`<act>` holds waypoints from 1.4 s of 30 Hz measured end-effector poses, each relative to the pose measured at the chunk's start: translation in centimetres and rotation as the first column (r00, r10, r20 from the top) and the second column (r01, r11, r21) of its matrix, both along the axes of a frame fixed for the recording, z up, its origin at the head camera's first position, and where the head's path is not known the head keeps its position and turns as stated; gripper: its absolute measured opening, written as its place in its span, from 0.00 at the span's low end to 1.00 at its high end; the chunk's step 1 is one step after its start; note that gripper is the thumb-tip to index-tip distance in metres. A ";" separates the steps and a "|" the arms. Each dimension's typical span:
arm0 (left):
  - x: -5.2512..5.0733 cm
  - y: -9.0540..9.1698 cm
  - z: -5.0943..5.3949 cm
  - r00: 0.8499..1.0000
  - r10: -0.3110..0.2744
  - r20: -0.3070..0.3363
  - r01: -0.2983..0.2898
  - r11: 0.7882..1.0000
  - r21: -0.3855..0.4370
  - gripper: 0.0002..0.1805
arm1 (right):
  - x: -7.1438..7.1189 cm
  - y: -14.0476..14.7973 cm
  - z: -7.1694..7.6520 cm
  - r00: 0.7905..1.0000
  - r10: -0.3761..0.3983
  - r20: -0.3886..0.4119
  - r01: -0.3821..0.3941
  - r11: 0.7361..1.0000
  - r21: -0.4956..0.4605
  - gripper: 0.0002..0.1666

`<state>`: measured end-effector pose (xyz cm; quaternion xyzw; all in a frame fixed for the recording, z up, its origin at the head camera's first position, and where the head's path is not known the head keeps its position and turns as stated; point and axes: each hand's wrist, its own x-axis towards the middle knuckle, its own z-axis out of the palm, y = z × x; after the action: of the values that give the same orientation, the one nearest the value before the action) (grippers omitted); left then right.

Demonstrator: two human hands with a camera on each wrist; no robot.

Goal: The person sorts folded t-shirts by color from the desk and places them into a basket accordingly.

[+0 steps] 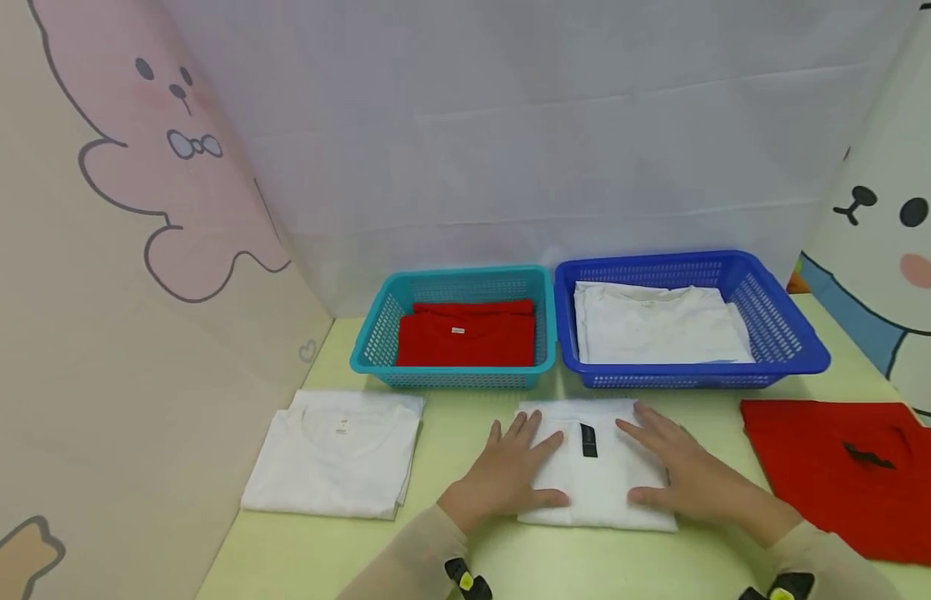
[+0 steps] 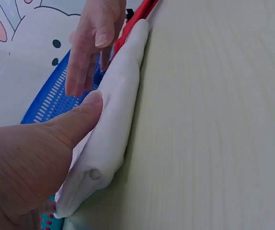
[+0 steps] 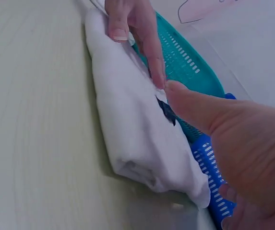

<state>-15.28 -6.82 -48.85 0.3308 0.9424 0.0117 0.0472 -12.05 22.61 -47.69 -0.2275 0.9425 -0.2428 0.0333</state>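
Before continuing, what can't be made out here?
Writing on the black tag of the middle white shirt, head view: too small.
Right side of the red shirt at right, head view: cut off by the frame.
Floor of the teal basket under the red clothes, head view: hidden by them.

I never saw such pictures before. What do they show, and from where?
No machine here: these are a person's left hand and right hand. The wide picture is taken from the head, the two others from the left and right wrists. Both hands are spread over a folded white garment; neither visibly grips it. On the table are also white clothing at left, red clothing at right, and, behind, a teal basket holding red clothes and a blue basket holding white clothes.
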 end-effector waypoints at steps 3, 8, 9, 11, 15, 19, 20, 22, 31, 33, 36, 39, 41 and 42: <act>0.1 -0.9 0.3 0.999 0.052 -0.006 -0.052 0.997 0.049 0.45 | 0.2 0.8 0.9 0.994 -0.099 0.037 0.100 0.994 -0.036 0.53; 0.6 -2.0 0.9 0.990 0.141 0.016 -0.142 0.983 0.116 0.41 | 0.5 1.7 1.6 0.969 -0.173 0.174 0.183 0.982 -0.042 0.54; 0.8 -2.0 1.0 0.988 0.147 0.036 -0.151 0.980 0.130 0.40 | 0.5 1.8 1.5 0.962 -0.173 0.211 0.187 0.981 -0.053 0.54; 1.0 -2.0 1.0 0.986 0.146 0.075 -0.157 0.973 0.168 0.40 | 0.4 1.7 1.4 0.946 -0.160 0.281 0.193 0.977 -0.093 0.53; 1.1 -1.4 0.8 0.961 0.164 0.221 -0.227 0.928 0.297 0.38 | -0.2 1.5 1.0 0.877 -0.118 0.466 0.252 0.938 -0.238 0.49; 0.8 -0.7 0.9 0.885 0.190 0.424 -0.395 0.789 0.471 0.35 | -0.9 1.3 0.6 0.766 -0.107 0.634 0.375 0.875 -0.306 0.48; 0.7 -0.6 0.9 0.854 0.189 0.486 -0.450 0.736 0.505 0.35 | -1.0 1.2 0.5 0.748 -0.106 0.655 0.396 0.863 -0.313 0.48; 0.5 -0.4 0.8 0.779 0.164 0.606 -0.561 0.613 0.556 0.34 | -1.2 1.1 0.3 0.739 -0.091 0.668 0.414 0.843 -0.343 0.47; -0.1 0.0 -0.2 0.607 -0.048 0.793 -0.735 0.345 0.584 0.33 | -0.9 0.4 -0.5 0.722 0.143 0.677 0.422 0.685 -0.594 0.43; 0.0 0.0 -0.3 0.620 -0.064 0.782 -0.709 0.382 0.593 0.34 | -0.8 0.3 -0.9 0.703 0.201 0.683 0.429 0.646 -0.632 0.43; 0.2 -0.1 -0.5 0.650 -0.085 0.755 -0.655 0.442 0.613 0.36 | -0.6 0.1 -1.3 0.722 0.219 0.656 0.397 0.645 -0.653 0.39; 0.3 -0.4 -0.8 0.701 -0.058 0.711 -0.598 0.494 0.631 0.38 | -0.5 0.0 -1.6 0.787 0.155 0.597 0.343 0.695 -0.632 0.36; 0.3 -0.6 -1.1 0.731 -0.022 0.682 -0.577 0.514 0.635 0.37 | -0.5 -0.1 -1.8 0.832 0.079 0.549 0.320 0.740 -0.592 0.35; 0.3 -0.7 -1.2 0.742 -0.009 0.670 -0.570 0.518 0.638 0.37 | -0.5 -0.2 -1.8 0.844 0.051 0.534 0.319 0.752 -0.577 0.35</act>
<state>-14.96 -7.55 -50.04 0.1241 0.8023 0.5551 0.1811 -12.52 22.42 -49.49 -0.0798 0.7693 -0.6057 0.1869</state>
